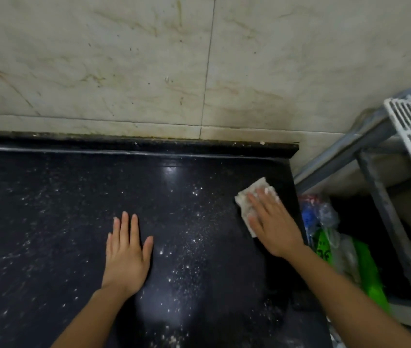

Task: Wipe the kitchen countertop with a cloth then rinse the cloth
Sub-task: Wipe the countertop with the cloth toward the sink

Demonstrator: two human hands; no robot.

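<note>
Under the flat right hand (273, 226): cloth (249, 204), pressed by straight fingers near the countertop (48, 209) end, placed to sweep white specks (189, 237) inward. Beside it, left hand (126, 252): open, palm down, likely bracing.

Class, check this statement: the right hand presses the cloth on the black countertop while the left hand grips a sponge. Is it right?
No. In the head view the left hand grips nothing; it lies flat and empty on the countertop. The right hand does press the cloth there.
</note>
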